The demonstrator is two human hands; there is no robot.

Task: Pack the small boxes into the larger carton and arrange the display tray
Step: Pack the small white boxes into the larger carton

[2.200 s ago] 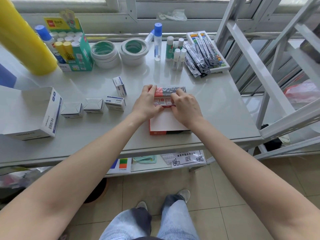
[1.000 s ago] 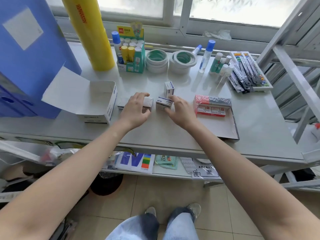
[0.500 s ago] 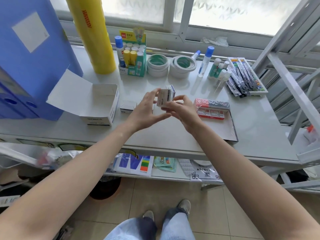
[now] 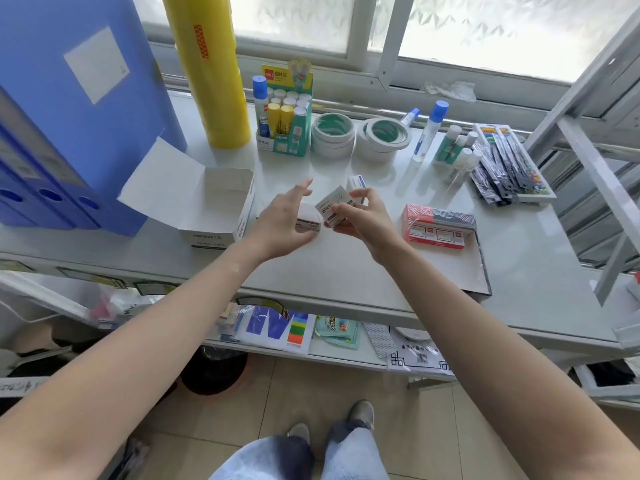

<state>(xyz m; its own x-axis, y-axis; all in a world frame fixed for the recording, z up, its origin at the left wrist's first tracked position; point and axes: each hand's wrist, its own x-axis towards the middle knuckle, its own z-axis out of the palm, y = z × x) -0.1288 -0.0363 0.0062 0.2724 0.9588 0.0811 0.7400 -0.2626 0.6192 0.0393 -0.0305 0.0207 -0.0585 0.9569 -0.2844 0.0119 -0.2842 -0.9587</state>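
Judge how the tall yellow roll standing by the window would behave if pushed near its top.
The yellow roll stands on end, far taller than it is wide, so a high push would probably tip it. Once down, its round body would likely roll. It looks thickly wound, so probably stiff and heavy rather than floppy.

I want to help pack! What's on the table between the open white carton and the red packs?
In the head view, between the open white carton and red packs: a small box on the table, and both hands, right hand holding another box.
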